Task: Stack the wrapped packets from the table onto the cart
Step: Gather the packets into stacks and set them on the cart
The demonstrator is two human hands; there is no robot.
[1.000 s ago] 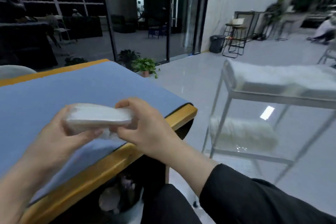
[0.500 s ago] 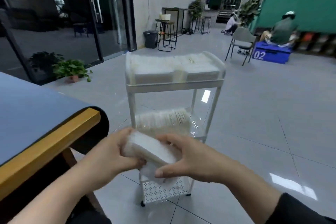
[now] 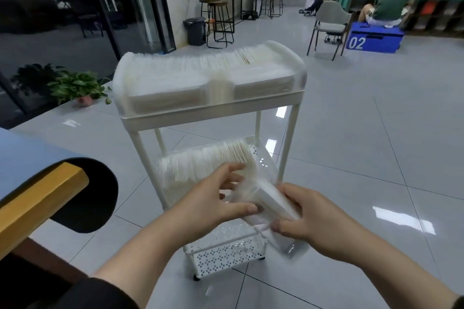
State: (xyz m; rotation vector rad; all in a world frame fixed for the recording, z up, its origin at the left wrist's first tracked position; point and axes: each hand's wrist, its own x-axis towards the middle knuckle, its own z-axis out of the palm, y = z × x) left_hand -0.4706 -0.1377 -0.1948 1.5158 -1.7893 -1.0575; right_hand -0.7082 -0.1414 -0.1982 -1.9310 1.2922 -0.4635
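At far left, the corner of a blue-topped table (image 3: pixel 22 155) with a yellow edge. In the centre, a white cart (image 3: pixel 211 110) — its top tray and middle shelf packed with wrapped packets (image 3: pixel 200 78). In front of its middle shelf, the left hand (image 3: pixel 213 203) and right hand (image 3: pixel 311 218) grip one wrapped packet (image 3: pixel 271 202) between them — tilted, blurred.

Cart (image 3: pixel 211 113) top shelf full; middle shelf (image 3: pixel 263 155) open at right; table (image 3: pixel 42 198) left

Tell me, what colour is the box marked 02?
Blue, with white numerals: the box shows clearly in the head view.
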